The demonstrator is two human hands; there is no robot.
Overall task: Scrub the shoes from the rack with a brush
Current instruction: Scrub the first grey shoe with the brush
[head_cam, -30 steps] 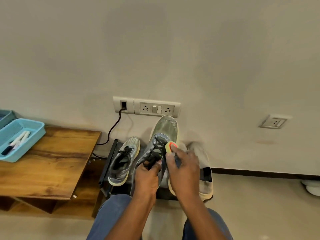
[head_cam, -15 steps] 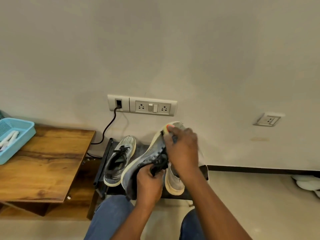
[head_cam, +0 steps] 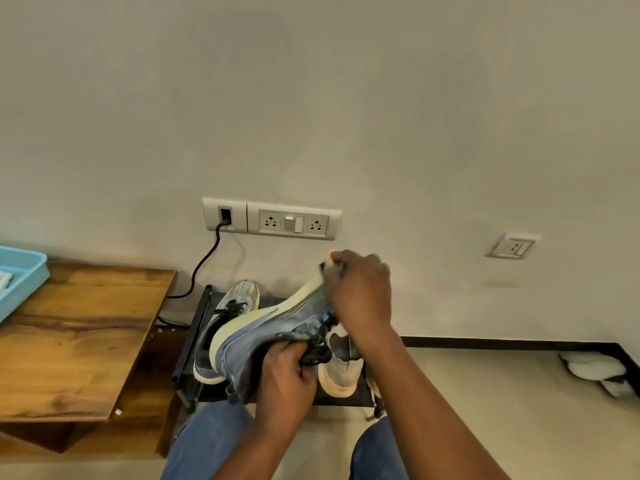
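Currently, item one: grey shoe (head_cam: 273, 329), held in the air above the rack (head_cam: 194, 341), now lying nearly on its side with the pale sole edge turned up and leftward; a second ago it was standing toe-up with the laces facing the camera. Left hand (head_cam: 287, 372) is gripping it at the collar and lace area, fingers (head_cam: 282, 355) curled tightly round the fabric, heel end hanging below and left of them.

Item two: brush (head_cam: 333, 258), only a small pale and orange tip showing above the right hand (head_cam: 360, 292). That hand is closing round it, knuckles up, and has travelled from mid-lace to the toe, so the bristles are working the front rim of the sole. Bristle contact itself is hidden by the hand.

Item three: second grey shoe (head_cam: 228, 317), resting on the rack, just left of the left-hand fingers and behind the held shoe. Item four: light-coloured shoe (head_cam: 341, 372), on the rack directly below the right wrist.

Item five: wooden desk (head_cam: 79, 341), well left of both hands, carrying a blue tray (head_cam: 26, 282).

Assessment: scrubbing is passing from the upper to the sole edge of the first shoe; the remaining pairs appear untouched, so the task is likely early.
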